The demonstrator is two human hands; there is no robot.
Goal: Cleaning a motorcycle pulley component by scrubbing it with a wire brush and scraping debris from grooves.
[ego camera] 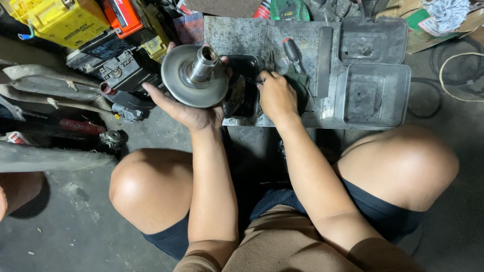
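Over the grey metal tray (262,35) between the knees: left hand (189,108), fingers cupped under a round metal pulley (194,75) with central hub; right hand (276,95) pinching a thin dark tool beside a black dish (247,65), apparently mid-cleaning, needing steady support next.

The left hand (189,108) cups a round grey metal pulley disc (194,76) from below, its short steel hub (204,64) pointing up, held above the left edge of a worn metal plate (237,32) on the floor. The right hand (276,95) is closed around a thin dark tool whose tip reaches into a small black tray (247,65) just beside the disc. On the plate lie a red-and-black-handled screwdriver (292,53), a flat metal bar (324,60) and two grey rectangular trays (375,93), with yellow and orange batteries (65,20) at upper left
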